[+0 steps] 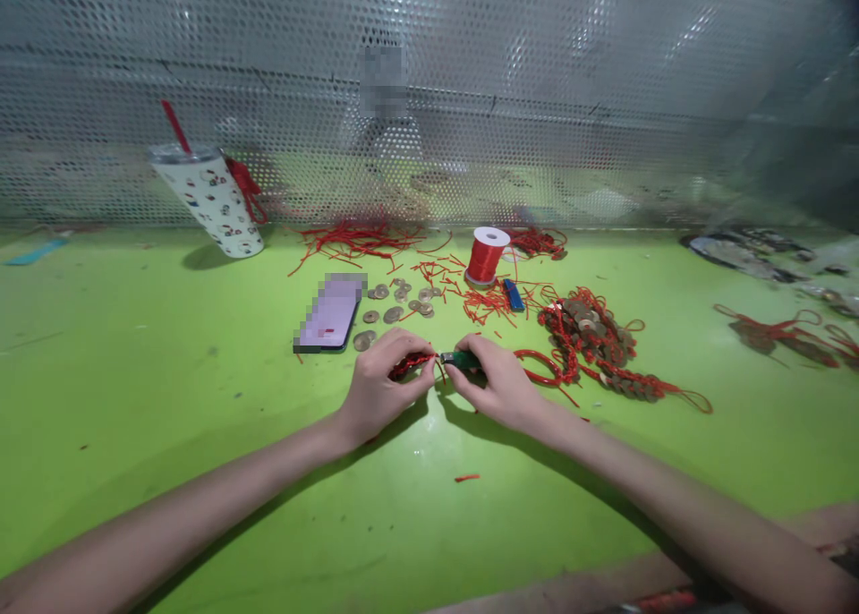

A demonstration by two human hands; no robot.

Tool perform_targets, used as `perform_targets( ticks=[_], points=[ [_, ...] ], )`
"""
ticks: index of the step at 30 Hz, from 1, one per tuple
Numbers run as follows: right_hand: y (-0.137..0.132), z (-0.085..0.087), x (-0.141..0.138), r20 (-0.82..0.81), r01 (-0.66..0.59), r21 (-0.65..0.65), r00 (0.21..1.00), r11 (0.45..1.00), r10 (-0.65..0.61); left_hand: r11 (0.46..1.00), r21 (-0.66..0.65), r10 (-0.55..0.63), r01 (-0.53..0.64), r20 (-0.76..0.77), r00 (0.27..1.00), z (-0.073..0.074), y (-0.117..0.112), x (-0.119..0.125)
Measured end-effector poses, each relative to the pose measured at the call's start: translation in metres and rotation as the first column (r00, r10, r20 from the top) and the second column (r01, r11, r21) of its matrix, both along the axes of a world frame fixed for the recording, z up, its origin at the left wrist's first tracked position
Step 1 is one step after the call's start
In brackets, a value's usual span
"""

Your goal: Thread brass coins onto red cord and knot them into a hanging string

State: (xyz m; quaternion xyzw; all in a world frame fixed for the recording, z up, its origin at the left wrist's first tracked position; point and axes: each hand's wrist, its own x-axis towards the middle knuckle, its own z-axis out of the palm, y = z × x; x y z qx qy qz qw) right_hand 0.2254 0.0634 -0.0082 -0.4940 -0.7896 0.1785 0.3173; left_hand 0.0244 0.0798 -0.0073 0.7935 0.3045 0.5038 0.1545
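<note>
My left hand [386, 381] pinches a braided red cord [412, 363], whose end pokes out past the thumb and fingertip. In my right hand [493, 381] is a green lighter [463, 360], its metal top turned toward the cord end and almost touching it. I cannot make out a flame. A glossy red loop [542, 366], like a scissors handle, lies just beyond my right hand, partly covered by it. Several loose coins [394, 314] lie beyond my left hand. To the right is a heap of coins strung on red cord [591, 328].
A phone [332, 314] lies left of the coins. Behind stand a red thread spool [484, 258] and a patterned tumbler [211, 202] with a straw. A blue lighter [514, 295] lies among red cord scraps [487, 305]. Perforated metal mesh [429, 149] closes off the green table's back.
</note>
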Motion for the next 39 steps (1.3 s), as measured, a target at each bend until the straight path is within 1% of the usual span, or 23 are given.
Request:
perform_targets(
  ticks=[4,7,9,12,14,17,20,23,26,30,32,33,36,39],
  points=[
    [0.0,0.0,0.001,-0.025,0.007,-0.031,1.0,1.0,-0.008,1.0,-0.001,-0.003,0.003,-0.004,1.0,0.001,0.0,0.001],
    [-0.001,0.001,0.002,-0.073,0.02,-0.057,0.997,0.998,-0.024,1.0,-0.005,-0.003,0.003,-0.005,1.0,0.002,-0.001,0.001],
    [0.0,0.003,0.003,-0.12,0.053,-0.062,0.991,0.997,-0.061,1.0,-0.006,-0.007,0.007,0.003,1.0,0.002,-0.001,0.001],
    [0.005,0.006,0.008,-0.167,0.139,-0.061,0.975,0.988,-0.148,1.0,-0.008,-0.017,0.017,0.017,1.0,0.002,-0.001,0.001],
    [0.01,0.005,0.013,-0.137,0.193,-0.051,0.97,0.98,-0.198,1.0,-0.008,-0.02,0.02,0.021,1.0,0.003,-0.001,0.001],
    [0.017,0.0,0.02,0.0,0.233,0.02,0.972,0.972,-0.233,1.0,-0.003,-0.024,0.024,0.02,1.0,0.003,-0.001,0.002],
    [0.021,-0.008,0.023,0.163,0.208,0.1,0.961,0.973,-0.222,0.999,0.009,-0.036,0.036,0.023,0.999,0.003,-0.002,0.002],
    [0.022,-0.012,0.024,0.264,0.182,0.127,0.941,0.975,-0.21,0.999,0.019,-0.039,0.039,0.024,0.999,0.002,-0.001,0.001],
    [0.021,-0.012,0.022,0.279,0.172,0.189,0.935,0.967,-0.221,0.999,0.028,-0.039,0.039,0.023,0.999,0.003,-0.001,0.001],
    [0.019,-0.008,0.02,0.224,0.153,0.291,0.949,0.944,-0.223,0.999,0.032,-0.042,0.041,0.022,0.999,0.004,-0.002,0.001],
    [0.018,-0.006,0.019,0.167,0.13,0.309,0.968,0.942,-0.189,0.999,0.027,-0.035,0.035,0.017,0.999,0.004,-0.002,0.002],
    [0.017,-0.005,0.018,0.132,0.105,0.307,0.98,0.946,-0.151,0.999,0.024,-0.034,0.033,0.015,0.999,0.004,-0.002,0.001],
    [0.012,-0.002,0.014,0.005,-0.03,0.255,1.0,0.966,0.03,0.999,0.008,-0.043,0.042,0.018,0.999,0.003,-0.001,0.001],
    [0.008,0.001,0.007,-0.057,-0.18,0.193,0.979,0.965,0.194,0.998,-0.014,-0.062,0.062,0.021,0.998,0.002,-0.001,0.0]
  ],
)
